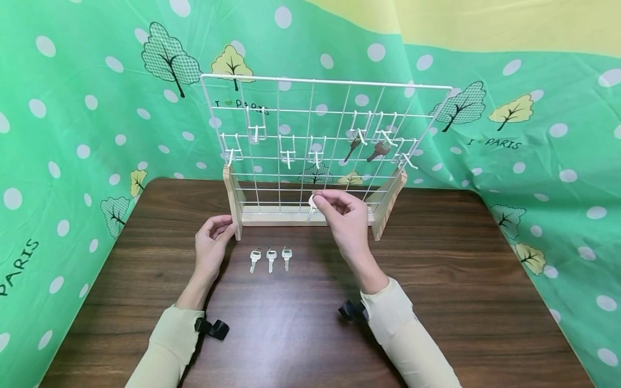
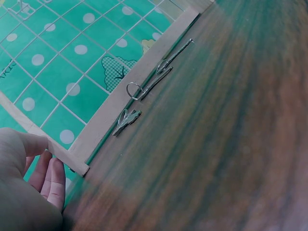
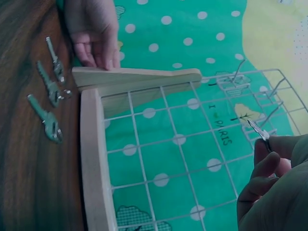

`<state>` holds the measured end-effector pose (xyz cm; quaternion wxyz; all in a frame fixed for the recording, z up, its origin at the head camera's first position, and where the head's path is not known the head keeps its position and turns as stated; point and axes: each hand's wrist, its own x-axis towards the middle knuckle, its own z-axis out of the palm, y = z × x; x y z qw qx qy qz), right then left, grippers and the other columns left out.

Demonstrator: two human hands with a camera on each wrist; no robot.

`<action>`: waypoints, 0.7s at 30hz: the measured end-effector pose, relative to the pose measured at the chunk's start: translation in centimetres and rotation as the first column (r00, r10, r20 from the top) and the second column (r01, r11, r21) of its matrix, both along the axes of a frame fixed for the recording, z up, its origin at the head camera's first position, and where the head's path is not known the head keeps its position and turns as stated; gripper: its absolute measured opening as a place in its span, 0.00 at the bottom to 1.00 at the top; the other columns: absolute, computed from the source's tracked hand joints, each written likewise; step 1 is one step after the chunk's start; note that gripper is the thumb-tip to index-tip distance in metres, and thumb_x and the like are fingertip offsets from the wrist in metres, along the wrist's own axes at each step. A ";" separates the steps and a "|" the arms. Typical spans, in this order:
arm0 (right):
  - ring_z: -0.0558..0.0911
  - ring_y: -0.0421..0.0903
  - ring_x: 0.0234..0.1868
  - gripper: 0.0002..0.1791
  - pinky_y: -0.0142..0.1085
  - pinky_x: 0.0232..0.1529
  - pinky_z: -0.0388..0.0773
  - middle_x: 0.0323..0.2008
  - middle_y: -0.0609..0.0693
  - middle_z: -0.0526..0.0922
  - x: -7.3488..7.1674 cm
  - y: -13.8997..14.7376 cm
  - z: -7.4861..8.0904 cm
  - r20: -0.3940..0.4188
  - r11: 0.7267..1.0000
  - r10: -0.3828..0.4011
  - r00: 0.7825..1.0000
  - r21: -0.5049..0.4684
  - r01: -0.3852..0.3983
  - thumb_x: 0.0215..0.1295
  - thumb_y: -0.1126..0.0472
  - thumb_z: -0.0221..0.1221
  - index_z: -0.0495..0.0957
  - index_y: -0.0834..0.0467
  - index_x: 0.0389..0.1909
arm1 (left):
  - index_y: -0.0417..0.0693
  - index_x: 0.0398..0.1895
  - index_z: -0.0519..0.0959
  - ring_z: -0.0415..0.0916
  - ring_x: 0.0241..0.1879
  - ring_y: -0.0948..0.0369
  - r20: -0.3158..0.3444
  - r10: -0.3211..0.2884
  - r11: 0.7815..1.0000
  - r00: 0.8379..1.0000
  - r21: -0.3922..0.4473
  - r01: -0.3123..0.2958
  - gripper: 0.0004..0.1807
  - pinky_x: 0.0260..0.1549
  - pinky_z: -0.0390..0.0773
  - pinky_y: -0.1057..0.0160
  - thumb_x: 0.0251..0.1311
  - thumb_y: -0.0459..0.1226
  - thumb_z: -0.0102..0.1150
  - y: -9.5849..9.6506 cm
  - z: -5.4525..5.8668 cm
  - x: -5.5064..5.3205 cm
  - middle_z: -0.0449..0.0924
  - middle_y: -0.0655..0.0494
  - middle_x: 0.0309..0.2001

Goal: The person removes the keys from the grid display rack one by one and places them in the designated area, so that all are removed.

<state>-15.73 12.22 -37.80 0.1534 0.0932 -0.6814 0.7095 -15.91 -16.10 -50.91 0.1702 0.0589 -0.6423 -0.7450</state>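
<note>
My right hand pinches a silver key between thumb and fingertips, in front of the lower wire grid. In the right wrist view that key points up and away from the fingers. A white wire rack stands upright between two wooden side supports, with several white hooks on it. Two keys hang from hooks at its right. My left hand holds the left wooden support near its foot, thumb and fingers at its edge. Three silver keys with small rings lie in a row before the rack.
The rack stands at the back of a dark wood table. Its pale wooden crossbar joins the two supports low down. A green dotted cloth hangs behind and on both sides. Black straps with devices sit at both wrists.
</note>
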 end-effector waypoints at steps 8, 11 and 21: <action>0.71 0.34 0.23 0.06 0.24 0.23 0.66 0.38 0.47 0.94 0.3 0.7 -1.1 0.048 0.998 0.000 0.999 0.059 -0.003 0.71 0.73 0.71 0.91 0.72 0.45 | 0.17 0.54 0.79 0.86 0.44 0.64 0.006 0.006 1.000 1.000 -0.014 -0.006 0.15 0.46 0.84 0.75 0.69 0.20 0.68 0.1 0.0 0.0 0.87 0.65 0.40; 0.73 0.33 0.23 0.06 0.24 0.23 0.66 0.40 0.53 0.95 0.3 0.8 -1.7 0.048 0.996 -0.005 0.999 0.087 0.001 0.71 0.73 0.71 0.91 0.71 0.45 | 0.17 0.54 0.79 0.86 0.44 0.65 0.005 0.008 1.000 1.000 -0.010 -0.007 0.15 0.46 0.84 0.75 0.69 0.20 0.68 0.1 0.1 0.0 0.87 0.66 0.39; 0.86 0.34 0.32 0.06 0.24 0.33 0.77 0.36 0.54 0.93 0.4 1.0 -4.1 0.124 0.990 0.017 0.992 0.139 -0.035 0.68 0.71 0.73 0.89 0.70 0.42 | 0.17 0.54 0.78 0.84 0.43 0.68 0.004 0.004 1.000 1.000 0.002 -0.004 0.17 0.46 0.84 0.75 0.68 0.22 0.71 0.1 0.1 0.0 0.88 0.63 0.41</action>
